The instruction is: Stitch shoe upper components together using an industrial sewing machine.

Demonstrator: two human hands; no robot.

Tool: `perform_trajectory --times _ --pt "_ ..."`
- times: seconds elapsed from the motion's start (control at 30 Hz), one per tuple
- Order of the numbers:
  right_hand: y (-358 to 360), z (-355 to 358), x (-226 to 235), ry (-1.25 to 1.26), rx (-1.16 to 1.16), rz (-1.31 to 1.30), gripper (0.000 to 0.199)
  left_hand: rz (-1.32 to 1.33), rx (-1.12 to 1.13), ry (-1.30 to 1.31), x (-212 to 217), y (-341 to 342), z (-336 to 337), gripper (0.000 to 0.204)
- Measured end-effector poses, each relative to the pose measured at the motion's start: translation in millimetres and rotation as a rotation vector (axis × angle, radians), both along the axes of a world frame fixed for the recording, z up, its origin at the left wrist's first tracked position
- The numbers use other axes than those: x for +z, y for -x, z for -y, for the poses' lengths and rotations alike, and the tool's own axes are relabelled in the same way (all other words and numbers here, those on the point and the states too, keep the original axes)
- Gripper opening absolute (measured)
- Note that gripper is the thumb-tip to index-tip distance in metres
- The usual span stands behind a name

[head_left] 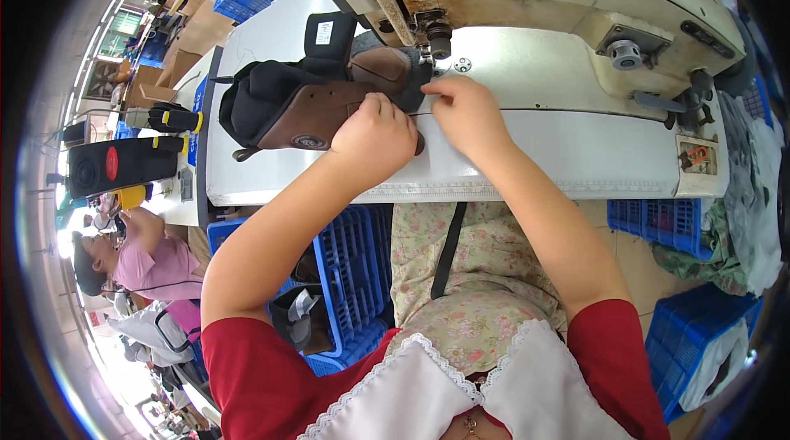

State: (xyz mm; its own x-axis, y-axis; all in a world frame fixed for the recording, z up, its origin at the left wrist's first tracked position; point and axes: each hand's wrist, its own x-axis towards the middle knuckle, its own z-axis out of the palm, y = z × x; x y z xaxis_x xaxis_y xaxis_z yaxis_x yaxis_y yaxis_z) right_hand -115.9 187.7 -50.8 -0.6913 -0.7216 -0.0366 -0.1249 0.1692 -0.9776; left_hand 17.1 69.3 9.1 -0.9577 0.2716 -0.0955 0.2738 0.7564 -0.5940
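A brown-and-black sewn piece, resembling a shoe upper with a dark grey lining, lies on the sewing table left of the needle. My left hand is closed over its brown right-hand part, with the fingers curled and the thumb side hidden. My right hand pinches the grey edge close to the presser foot; the fingertips partly cover that edge. A black flap with a white label stands up at the back of the piece. The sewing machine arches over the far side.
The white sewing table has a ruler strip along its front edge. Blue crates stand below on the left, with another crate at the right. A co-worker in a pink top sits farther left, near a black machine.
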Motion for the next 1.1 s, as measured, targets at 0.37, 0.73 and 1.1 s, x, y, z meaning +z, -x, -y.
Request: perform_trajectory --times 0.37,0.73,1.1 --pt "-1 19 -32 0.215 0.132 -0.936 0.022 0.008 0.049 0.000 1 -3 -3 0.044" --pt "1 19 -35 0.245 0.043 -0.921 0.021 -0.086 0.058 0.094 26 -38 4 0.048" --pt "5 12 -33 0.232 0.023 -0.916 0.021 -0.048 -0.108 0.066 44 -18 -1 0.034"
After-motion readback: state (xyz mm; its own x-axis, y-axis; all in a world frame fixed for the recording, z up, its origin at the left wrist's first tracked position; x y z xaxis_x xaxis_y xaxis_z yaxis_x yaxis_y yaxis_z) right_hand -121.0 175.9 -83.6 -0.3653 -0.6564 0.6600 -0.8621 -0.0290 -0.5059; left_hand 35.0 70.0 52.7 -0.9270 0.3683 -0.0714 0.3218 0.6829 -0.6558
